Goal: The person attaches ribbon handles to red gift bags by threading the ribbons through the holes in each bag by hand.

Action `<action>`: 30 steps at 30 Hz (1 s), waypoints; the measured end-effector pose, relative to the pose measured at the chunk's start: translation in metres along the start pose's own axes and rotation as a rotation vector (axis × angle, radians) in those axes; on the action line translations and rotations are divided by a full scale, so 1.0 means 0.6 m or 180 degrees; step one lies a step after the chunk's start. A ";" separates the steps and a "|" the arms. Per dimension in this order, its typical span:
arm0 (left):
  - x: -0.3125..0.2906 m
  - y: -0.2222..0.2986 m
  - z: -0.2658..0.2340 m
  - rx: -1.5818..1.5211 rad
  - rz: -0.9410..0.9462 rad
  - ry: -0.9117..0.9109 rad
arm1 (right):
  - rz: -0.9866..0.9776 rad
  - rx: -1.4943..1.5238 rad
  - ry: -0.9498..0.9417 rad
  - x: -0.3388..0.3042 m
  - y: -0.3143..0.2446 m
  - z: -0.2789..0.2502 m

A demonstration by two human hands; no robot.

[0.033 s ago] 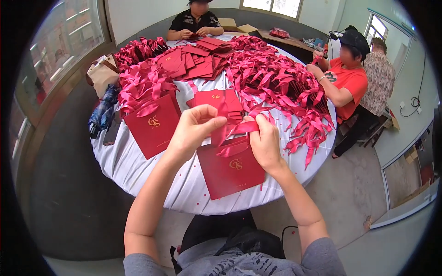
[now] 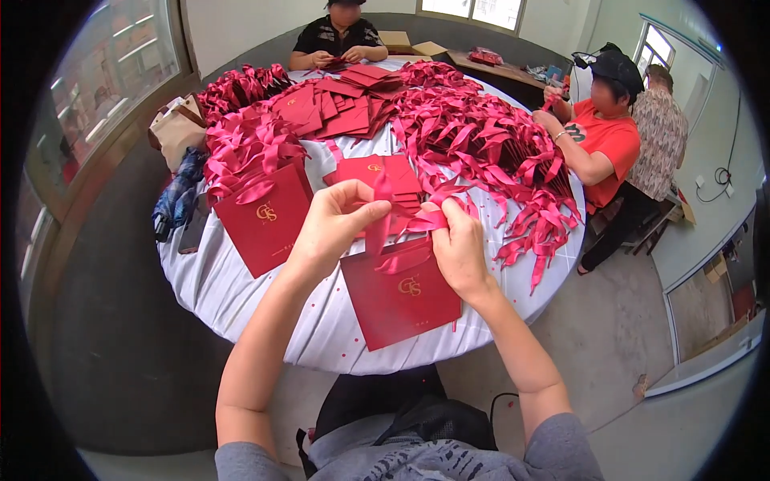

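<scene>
A dark red paper gift bag [image 2: 385, 313] with a gold emblem lies on the near edge of the table, below both hands. Its pink ribbon [image 2: 375, 236] rises from the top edge in loops. My left hand [image 2: 335, 220] pinches one part of that ribbon between thumb and forefinger, with a short end standing up above the fingertips. My right hand [image 2: 459, 244] is closed on another part, just above the bag's right corner. Where the ribbon crosses itself between the hands is hard to make out.
Finished-looking bags with ribbons [image 2: 265, 216] stack at left, beside a blue umbrella [image 2: 178, 192] and beige bag [image 2: 178, 132]. Flat red bags [image 2: 345, 108] pile mid-table; more ribboned bags [image 2: 481, 132] heap at right. Two people work across the white-clothed table [image 2: 228, 305]; another stands behind.
Both hands have shifted very slightly left with the ribbon. The gift bag has moved a touch the same way; the grips look unchanged.
</scene>
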State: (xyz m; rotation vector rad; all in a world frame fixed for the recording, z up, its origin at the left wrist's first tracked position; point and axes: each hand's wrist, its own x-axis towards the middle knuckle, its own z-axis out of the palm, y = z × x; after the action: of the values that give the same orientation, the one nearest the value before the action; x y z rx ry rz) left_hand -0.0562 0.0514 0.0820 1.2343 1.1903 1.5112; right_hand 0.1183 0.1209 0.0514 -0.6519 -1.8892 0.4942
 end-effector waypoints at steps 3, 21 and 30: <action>0.012 -0.008 -0.004 0.0243 -0.0047 0.0119 | 0.0028 0.0046 -0.0066 0.002 0.002 0.006; 0.081 -0.168 -0.034 -0.0968 -0.0404 0.1451 | 0.0695 -0.0463 -0.0320 -0.008 0.076 0.065; 0.068 -0.139 -0.054 -0.1845 -0.0004 0.0962 | 0.0869 -0.0263 -0.0344 -0.022 0.085 0.061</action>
State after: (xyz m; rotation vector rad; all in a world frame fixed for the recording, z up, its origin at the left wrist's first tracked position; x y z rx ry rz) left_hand -0.0923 0.1026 0.0061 0.6332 0.8344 1.9107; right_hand 0.0999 0.1501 -0.0027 -0.9622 -1.9393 0.6383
